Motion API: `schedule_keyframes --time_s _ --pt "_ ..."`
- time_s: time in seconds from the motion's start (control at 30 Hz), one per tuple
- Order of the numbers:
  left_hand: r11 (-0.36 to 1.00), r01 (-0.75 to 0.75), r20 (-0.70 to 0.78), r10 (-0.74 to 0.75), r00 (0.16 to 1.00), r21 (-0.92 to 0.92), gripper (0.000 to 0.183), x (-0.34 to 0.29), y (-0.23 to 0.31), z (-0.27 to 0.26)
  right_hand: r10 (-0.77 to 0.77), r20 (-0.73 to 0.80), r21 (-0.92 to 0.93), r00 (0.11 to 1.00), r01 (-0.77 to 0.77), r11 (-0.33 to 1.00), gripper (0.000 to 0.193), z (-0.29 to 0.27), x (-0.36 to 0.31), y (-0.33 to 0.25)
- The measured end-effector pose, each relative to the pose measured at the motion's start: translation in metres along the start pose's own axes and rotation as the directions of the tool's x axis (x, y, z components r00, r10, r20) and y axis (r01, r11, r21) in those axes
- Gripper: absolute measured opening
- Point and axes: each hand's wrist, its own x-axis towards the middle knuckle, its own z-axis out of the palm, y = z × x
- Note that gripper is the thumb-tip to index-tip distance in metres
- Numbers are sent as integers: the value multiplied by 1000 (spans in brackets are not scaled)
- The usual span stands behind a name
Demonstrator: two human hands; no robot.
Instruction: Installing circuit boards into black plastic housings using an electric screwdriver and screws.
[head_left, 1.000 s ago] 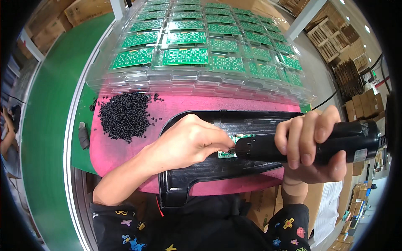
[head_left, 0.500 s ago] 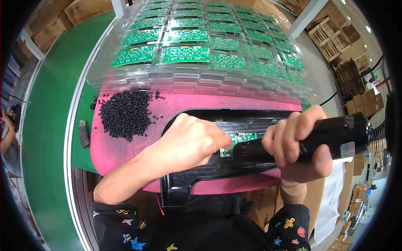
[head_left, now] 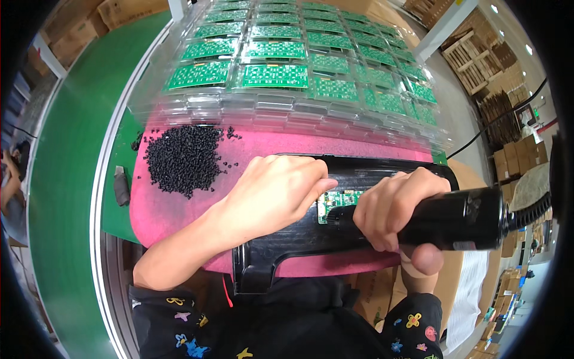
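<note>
Right grip: I see the right grip (head_left: pixel 397 206) wrapped around a black powered screwdriver (head_left: pixel 463 218), its ribbed nose pointing left.
Left grip: the left grip (head_left: pixel 278 185) is narrow, fingers curled and thumb drawn in; I cannot tell whether anything is pinched inside.
Circuit board: the green circuit board (head_left: pixel 338 200) lies inside the black plastic housing (head_left: pixel 299 246), between both hands, partly covered by the right one.
Screwdriver nose: it sits over or against the board's near side; contact is hidden from me.
Risk: I judge that a tilted driver could skid and scratch the board or knock its components. A loose piece could also drop into the housing, and the housing could slide if neither hand steadies it.
Surface: the housing rests on a pink mat (head_left: pixel 173 218) over a green tabletop (head_left: pixel 116 221); small black screw-like pieces (head_left: pixel 185 158) are heaped at left, and clear stacked trays (head_left: pixel 275 107) of boards stand at the far side.
Room: wooden pallets (head_left: pixel 472 54) and cardboard boxes (head_left: pixel 517 158) are at right; another person (head_left: pixel 12 185) is partly visible at far left.
</note>
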Motion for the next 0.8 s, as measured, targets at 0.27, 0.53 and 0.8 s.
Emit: schedule_keyframes --time_s 0.27,0.53,0.8 --pt "999 31 65 -33 997 27 15 -2 -3 1 161 106 -212 981 -136 968 47 -6 2 -1" --pt "998 -14 165 4 986 62 15 -3 -2 1 149 249 -25 957 -147 989 34 -22 7 5" --pt "993 -70 120 58 991 93 19 -2 -1 2 72 138 90 988 -85 992 33 -9 1 12"
